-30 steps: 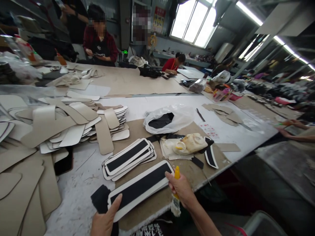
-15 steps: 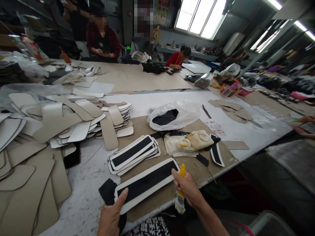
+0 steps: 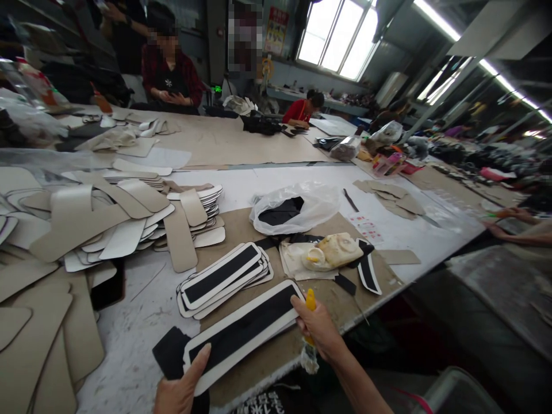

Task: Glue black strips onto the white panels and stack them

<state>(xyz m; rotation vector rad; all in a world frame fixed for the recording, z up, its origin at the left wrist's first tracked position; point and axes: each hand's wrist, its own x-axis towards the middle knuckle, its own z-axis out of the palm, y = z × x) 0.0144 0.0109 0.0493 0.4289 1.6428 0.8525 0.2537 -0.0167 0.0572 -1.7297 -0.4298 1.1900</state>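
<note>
Little but the view has shifted: the left hand (image 3: 179, 391) grips the black-centred panel (image 3: 244, 333) at the near side of the worktop (image 3: 138, 322), while the right hand (image 3: 318, 328), clasping a yellow brush (image 3: 310, 301), steadies the panel's right end, the smeared tip best kept clear.

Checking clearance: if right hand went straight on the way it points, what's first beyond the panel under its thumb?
Likely the right end of the panel stack, up and left of the right hand; height is hard to judge, so it might pass above.
</note>
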